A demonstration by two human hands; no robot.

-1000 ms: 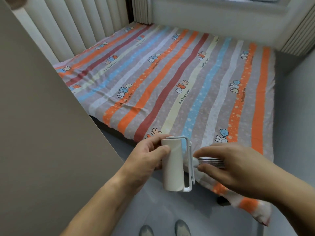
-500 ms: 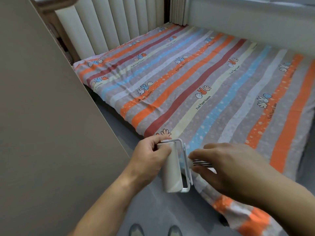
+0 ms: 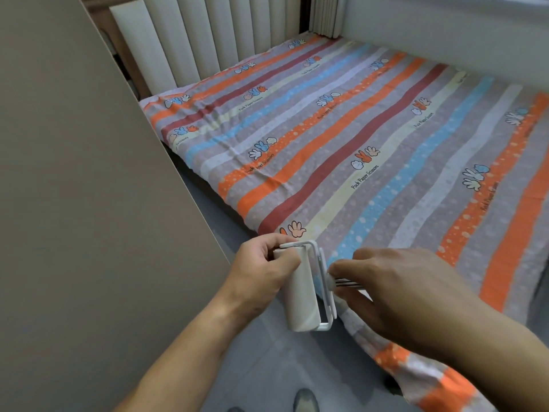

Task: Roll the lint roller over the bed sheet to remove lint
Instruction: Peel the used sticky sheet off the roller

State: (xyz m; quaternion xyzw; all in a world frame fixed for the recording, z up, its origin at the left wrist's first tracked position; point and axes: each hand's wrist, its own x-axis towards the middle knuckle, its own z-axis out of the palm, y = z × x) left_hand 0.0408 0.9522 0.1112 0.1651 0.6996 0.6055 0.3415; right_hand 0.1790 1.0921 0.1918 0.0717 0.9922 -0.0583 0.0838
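While the left hand (image 3: 260,273) grips the drum of the lint roller (image 3: 300,298), the right hand (image 3: 396,289) pinches its handle.

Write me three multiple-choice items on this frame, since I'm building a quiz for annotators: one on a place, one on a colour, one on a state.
1. Where is the lint roller?
A. Lying on the floor.
B. Held in front of the bed sheet, at its near edge.
C. Leaning on the wall.

2. What colour is its roll?
A. White.
B. Blue.
C. Black.

3. What is the left hand doing?
A. Hanging idle.
B. Lying flat on the bed sheet.
C. Gripping the roll's upper end.

Key:
1 B: it is held up off the floor, with the right hand holding it too.
2 A: the roll and its frame are plainly white.
3 C: its fingers curl round the roll's top.
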